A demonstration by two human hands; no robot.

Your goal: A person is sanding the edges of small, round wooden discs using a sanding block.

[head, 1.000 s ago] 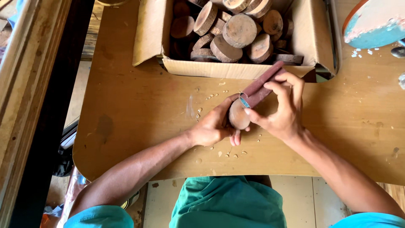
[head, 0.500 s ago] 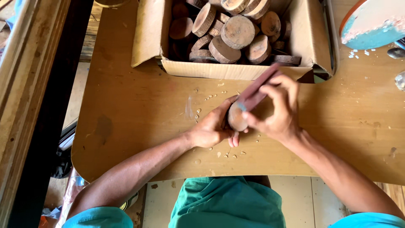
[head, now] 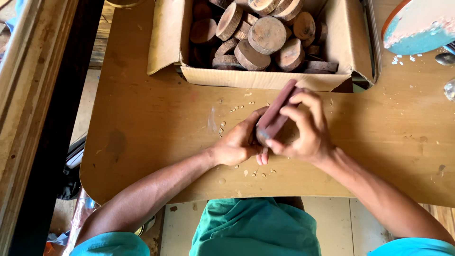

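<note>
So mid-frame, right hand (head: 305,130) fingers pinch one reddish sanding strip (head: 277,111); left hand (head: 241,142) fingers cup something hidden. One cardboard box (head: 265,78) of wood slices (head: 268,35) up top.

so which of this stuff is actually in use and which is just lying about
In use: left hand holding a small wooden piece, mostly hidden; right hand pressing the reddish-brown strip on it.

Lying about: cardboard box of wood slices, wood chips, blue-edged disc.

— Room to the left?
— Yes, the bare tan wooden tabletop (head: 142,123) lies open there.
— Ahead?
— The open brown cardboard box (head: 265,78) of round wood slices (head: 268,34) blocks it; right, possibly clear until the teal-rimmed round board (head: 417,28).
</note>
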